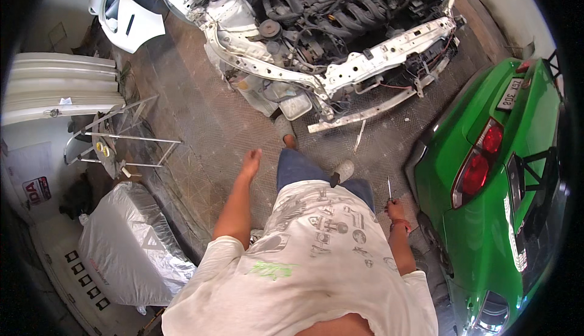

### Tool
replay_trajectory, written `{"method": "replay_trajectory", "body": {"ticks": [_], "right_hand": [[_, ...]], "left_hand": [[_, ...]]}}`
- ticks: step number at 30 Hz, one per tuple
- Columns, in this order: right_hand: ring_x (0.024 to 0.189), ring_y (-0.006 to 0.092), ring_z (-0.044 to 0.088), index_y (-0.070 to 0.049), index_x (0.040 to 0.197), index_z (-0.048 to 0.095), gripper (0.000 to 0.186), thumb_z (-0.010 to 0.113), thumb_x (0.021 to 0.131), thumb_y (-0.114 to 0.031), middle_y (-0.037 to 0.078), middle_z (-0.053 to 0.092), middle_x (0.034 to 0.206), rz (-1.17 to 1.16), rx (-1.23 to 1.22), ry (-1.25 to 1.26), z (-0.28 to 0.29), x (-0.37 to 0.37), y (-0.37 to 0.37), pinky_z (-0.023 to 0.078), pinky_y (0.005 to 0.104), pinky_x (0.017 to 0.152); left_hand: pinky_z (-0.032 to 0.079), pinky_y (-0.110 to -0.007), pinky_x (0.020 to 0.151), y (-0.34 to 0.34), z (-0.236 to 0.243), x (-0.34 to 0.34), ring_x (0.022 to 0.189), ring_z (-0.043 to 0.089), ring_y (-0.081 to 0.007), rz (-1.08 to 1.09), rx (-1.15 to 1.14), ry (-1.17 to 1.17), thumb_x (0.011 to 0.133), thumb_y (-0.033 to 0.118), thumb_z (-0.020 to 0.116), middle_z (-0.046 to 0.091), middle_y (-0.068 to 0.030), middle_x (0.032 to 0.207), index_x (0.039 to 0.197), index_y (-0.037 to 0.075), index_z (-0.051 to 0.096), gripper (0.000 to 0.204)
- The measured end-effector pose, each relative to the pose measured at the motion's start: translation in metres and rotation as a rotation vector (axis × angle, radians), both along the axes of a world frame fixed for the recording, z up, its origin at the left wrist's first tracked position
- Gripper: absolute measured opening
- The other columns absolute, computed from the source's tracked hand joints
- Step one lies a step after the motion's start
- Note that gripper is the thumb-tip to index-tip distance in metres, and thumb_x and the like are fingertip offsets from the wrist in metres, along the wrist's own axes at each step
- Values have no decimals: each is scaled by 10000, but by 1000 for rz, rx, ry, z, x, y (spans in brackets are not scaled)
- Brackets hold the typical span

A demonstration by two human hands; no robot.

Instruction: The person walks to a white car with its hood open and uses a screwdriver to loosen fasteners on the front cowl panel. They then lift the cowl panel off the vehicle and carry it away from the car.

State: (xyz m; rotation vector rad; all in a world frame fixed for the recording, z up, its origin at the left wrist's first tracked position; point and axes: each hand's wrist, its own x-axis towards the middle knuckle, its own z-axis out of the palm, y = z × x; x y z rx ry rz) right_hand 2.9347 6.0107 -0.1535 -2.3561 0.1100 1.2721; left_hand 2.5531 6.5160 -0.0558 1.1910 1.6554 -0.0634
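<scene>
The person stands on the patterned floor (pixel 182 74) in front of a stripped white car front (pixel 389 56), with a green car (pixel 444 147) close by on the right. The right hand (pixel 395 209) has its fingers closed around one end of a slim metal tool (pixel 390 188), whose shaft points forward, away from the body; it is too small in view to tell whether it is a screwdriver or something similar. The left hand (pixel 250 164) is held out over the floor, its fingers loosely extended and seemingly around nothing.

The likeliest harm is to paintwork: the tool is near the green car's rear corner, so a careless swing of the right arm could scratch the panel or chip the red tail light (pixel 480 159). Footing is the other worry. A thin pale strip (pixel 360 135) on the floor lies ahead of the right shoe (pixel 344 170) and could roll or catch underfoot, while the left shoe (pixel 283 128) is near the low bumper beam (pixel 365 111), where a misjudged step could bang a shin
</scene>
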Motion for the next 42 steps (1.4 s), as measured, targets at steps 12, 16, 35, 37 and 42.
{"method": "replay_trajectory", "body": {"ticks": [12, 16, 35, 37, 42], "right_hand": [[918, 379, 725, -1, 1208, 626, 380, 622, 916, -244, 229, 731, 999, 342, -167, -133, 82, -59, 230, 553, 453, 838], [1001, 446, 680, -25, 1180, 621, 347, 625, 905, -236, 258, 702, 1069, 373, -76, -230, 105, -81, 316, 530, 483, 860], [856, 439, 678, -49, 1172, 651, 269, 685, 912, -109, 215, 694, 957, 627, 566, -305, 239, -6, 740, 539, 496, 734], [839, 439, 679, -66, 1171, 660, 270, 684, 906, -111, 216, 693, 957, 707, 740, -452, 222, 11, 783, 539, 505, 719], [807, 443, 686, -85, 1114, 698, 243, 684, 894, -189, 220, 712, 871, 896, 629, -513, 200, 36, 869, 545, 513, 732]], "left_hand": [[201, -503, 1255, 409, 68, 110, 1554, 205, -406, 183, 620, -196, 1037, 626, 422, 211, -271, 1667, 1604, -28, 202, 893], [174, -515, 1269, 466, 72, 147, 1566, 156, -394, 353, 598, 21, 1044, 667, 291, 176, -248, 1679, 1624, 17, 159, 881], [279, -589, 1199, 511, 55, 208, 1420, 466, -395, 467, 473, 505, 1055, 656, 137, 509, -194, 1529, 1530, 53, 444, 826], [283, -593, 1189, 511, 52, 208, 1419, 466, -395, 434, 492, 535, 1057, 652, 141, 508, -190, 1532, 1526, 56, 453, 820], [291, -583, 1166, 514, 45, 204, 1404, 482, -386, 407, 508, 609, 1060, 641, 152, 517, -189, 1525, 1517, 68, 476, 801]]}}
